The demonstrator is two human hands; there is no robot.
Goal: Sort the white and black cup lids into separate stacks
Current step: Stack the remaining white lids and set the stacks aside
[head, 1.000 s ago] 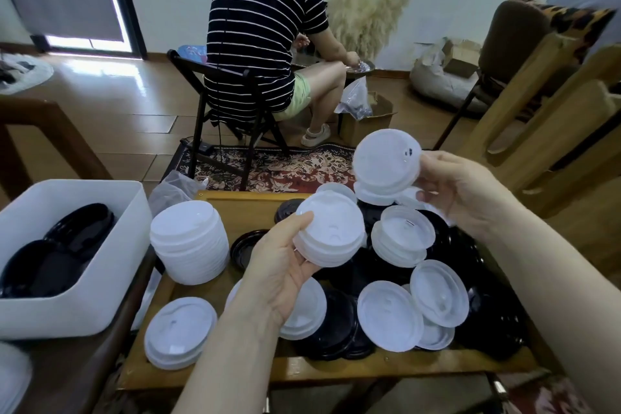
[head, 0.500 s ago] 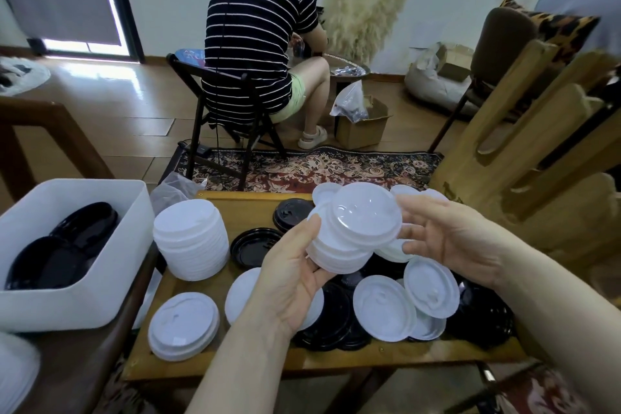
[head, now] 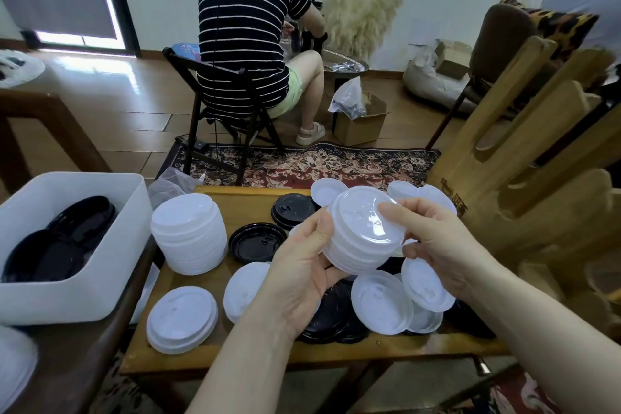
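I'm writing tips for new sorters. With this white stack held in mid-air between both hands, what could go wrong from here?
1. The held stack of white lids looks uneven, its top lid skewed; gripped by the left hand with only the right hand fingertips steadying it, lids may slip off.
2. Dropped lids would land among the black lids below, mixing the colours again.
3. The tall white stack stands near the table's left edge; a bump could topple it.

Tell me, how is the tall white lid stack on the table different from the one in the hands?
The table stack is taller, stands level and untouched. The held stack is shorter, tilted and gripped by the left hand, with the right hand touching it. Both are white lids.
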